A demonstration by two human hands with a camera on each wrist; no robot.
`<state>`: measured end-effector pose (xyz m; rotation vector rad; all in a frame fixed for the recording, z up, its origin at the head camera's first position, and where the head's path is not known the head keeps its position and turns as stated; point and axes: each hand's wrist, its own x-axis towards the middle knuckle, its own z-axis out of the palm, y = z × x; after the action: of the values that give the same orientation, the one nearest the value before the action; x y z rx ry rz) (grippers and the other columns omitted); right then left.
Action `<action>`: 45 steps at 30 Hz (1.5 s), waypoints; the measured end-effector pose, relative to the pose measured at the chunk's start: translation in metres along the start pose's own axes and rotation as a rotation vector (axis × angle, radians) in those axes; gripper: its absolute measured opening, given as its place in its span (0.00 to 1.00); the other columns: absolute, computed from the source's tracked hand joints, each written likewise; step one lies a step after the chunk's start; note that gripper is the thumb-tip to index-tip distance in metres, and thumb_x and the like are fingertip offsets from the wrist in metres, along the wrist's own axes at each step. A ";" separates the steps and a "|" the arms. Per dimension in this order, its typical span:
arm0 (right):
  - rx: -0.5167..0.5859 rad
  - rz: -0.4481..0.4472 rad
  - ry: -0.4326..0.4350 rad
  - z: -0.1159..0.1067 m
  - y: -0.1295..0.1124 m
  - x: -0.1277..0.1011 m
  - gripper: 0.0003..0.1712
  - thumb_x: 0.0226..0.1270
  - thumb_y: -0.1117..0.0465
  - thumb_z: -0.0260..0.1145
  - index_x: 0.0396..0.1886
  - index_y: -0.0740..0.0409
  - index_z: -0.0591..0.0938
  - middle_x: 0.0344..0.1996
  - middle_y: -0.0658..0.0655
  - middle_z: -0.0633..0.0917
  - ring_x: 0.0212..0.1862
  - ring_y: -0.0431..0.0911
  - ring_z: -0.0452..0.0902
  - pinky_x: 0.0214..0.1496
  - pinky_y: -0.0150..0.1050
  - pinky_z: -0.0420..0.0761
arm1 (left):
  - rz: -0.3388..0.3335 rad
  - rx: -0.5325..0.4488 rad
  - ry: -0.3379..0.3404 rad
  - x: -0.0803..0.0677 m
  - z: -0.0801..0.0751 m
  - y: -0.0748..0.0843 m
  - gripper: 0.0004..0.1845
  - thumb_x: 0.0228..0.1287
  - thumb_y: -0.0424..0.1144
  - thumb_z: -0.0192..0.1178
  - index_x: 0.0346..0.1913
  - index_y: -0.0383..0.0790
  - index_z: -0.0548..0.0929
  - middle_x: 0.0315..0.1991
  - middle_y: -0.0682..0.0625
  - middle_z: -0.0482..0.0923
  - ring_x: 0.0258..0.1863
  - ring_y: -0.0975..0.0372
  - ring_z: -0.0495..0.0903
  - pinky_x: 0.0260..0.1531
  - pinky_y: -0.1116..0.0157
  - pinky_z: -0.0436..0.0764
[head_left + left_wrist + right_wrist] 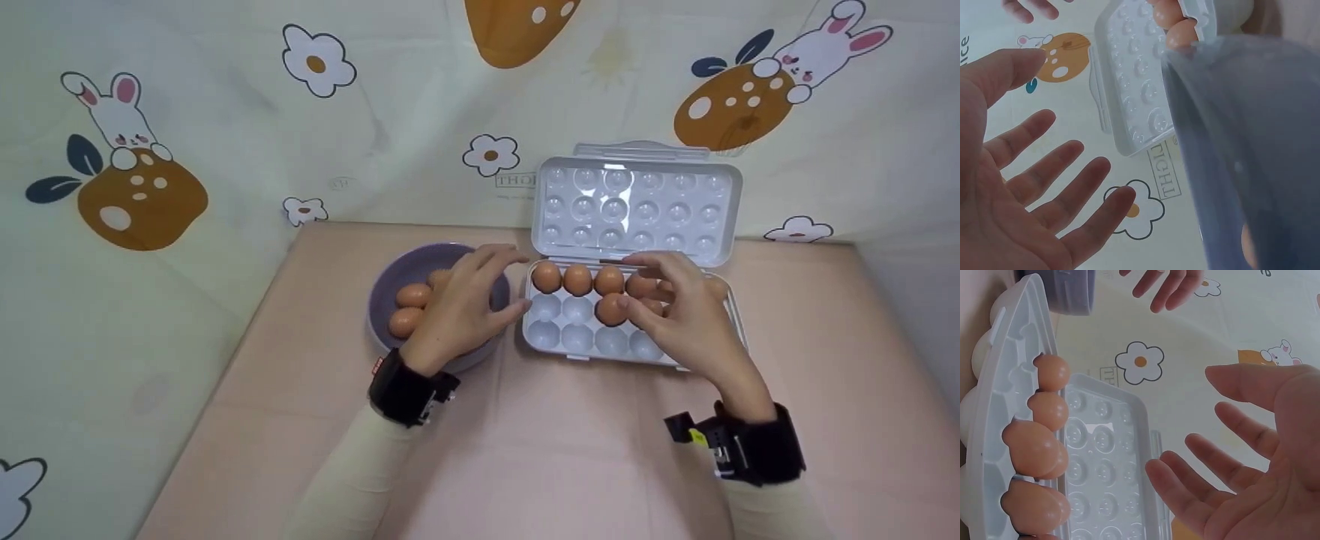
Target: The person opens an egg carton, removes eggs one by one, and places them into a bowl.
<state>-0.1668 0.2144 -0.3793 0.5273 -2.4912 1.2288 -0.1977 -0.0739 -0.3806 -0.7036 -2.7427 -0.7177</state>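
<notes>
A white plastic egg tray (576, 339) lies open on the pink table, its lid (634, 206) standing up behind it. Several brown eggs (577, 279) fill its back row and one egg (611, 309) sits in the middle row. My right hand (667, 300) hovers over the tray's right part with relaxed fingers and holds nothing; in the right wrist view the palm (1241, 484) is bare beside the tray's eggs (1033, 447). My left hand (480, 289) is spread above a purple bowl (397, 266) holding brown eggs (413, 295), and it too is bare (1044, 185).
A cartoon-print cloth (225, 135) hangs behind and to the left of the table (525, 450). The bowl stands just left of the tray, almost touching it. The tray's front row and left middle cups hold no eggs.
</notes>
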 end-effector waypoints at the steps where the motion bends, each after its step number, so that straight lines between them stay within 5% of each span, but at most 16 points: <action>1: -0.002 -0.005 0.004 0.000 0.000 0.000 0.26 0.56 0.69 0.73 0.56 0.57 0.78 0.49 0.50 0.79 0.48 0.47 0.81 0.46 0.27 0.81 | -0.001 0.000 0.005 0.000 0.001 0.000 0.28 0.59 0.54 0.67 0.63 0.57 0.74 0.66 0.57 0.69 0.64 0.60 0.69 0.60 0.53 0.69; 9: -0.053 -0.043 0.041 -0.002 0.005 0.002 0.26 0.53 0.71 0.73 0.54 0.56 0.80 0.47 0.50 0.79 0.44 0.43 0.80 0.40 0.25 0.81 | -0.032 -0.012 0.032 -0.004 0.005 -0.001 0.29 0.60 0.55 0.65 0.64 0.61 0.74 0.67 0.59 0.67 0.66 0.62 0.67 0.63 0.57 0.69; 17: -0.225 -0.070 0.063 -0.003 0.012 0.001 0.28 0.52 0.65 0.76 0.55 0.53 0.80 0.50 0.53 0.81 0.38 0.44 0.80 0.36 0.21 0.76 | -0.040 -0.045 0.007 -0.002 0.008 0.004 0.29 0.60 0.56 0.65 0.65 0.68 0.71 0.68 0.61 0.66 0.66 0.62 0.66 0.63 0.55 0.67; 21: -0.297 -0.086 0.042 -0.003 0.015 0.001 0.31 0.51 0.64 0.77 0.57 0.50 0.80 0.52 0.52 0.80 0.33 0.43 0.76 0.32 0.29 0.73 | -0.037 -0.057 -0.005 -0.001 0.011 0.005 0.29 0.60 0.55 0.65 0.65 0.67 0.71 0.68 0.61 0.65 0.67 0.62 0.65 0.64 0.55 0.67; 28: -0.287 -0.019 -0.143 0.001 0.024 0.005 0.34 0.53 0.64 0.76 0.61 0.46 0.77 0.58 0.53 0.74 0.54 0.49 0.74 0.57 0.51 0.70 | -0.028 -0.067 -0.006 -0.001 0.016 0.005 0.30 0.60 0.54 0.66 0.66 0.67 0.70 0.67 0.61 0.67 0.66 0.63 0.65 0.64 0.55 0.67; 35: -0.380 -0.142 -0.287 0.015 0.038 0.017 0.29 0.53 0.63 0.75 0.57 0.47 0.79 0.55 0.53 0.76 0.57 0.51 0.71 0.56 0.51 0.72 | 0.000 -0.061 0.006 -0.002 0.019 0.001 0.30 0.60 0.56 0.65 0.66 0.67 0.70 0.67 0.61 0.66 0.66 0.64 0.66 0.63 0.59 0.67; 45: -0.466 -0.112 -0.454 0.031 0.045 0.026 0.28 0.49 0.68 0.73 0.54 0.54 0.82 0.52 0.57 0.75 0.58 0.59 0.68 0.60 0.55 0.69 | -0.002 -0.072 -0.034 -0.003 0.019 0.001 0.33 0.60 0.57 0.65 0.68 0.64 0.69 0.70 0.58 0.64 0.68 0.60 0.64 0.63 0.54 0.69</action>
<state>-0.2138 0.2100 -0.4176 0.8750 -2.9360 0.4880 -0.1958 -0.0644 -0.3976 -0.7351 -2.7610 -0.8158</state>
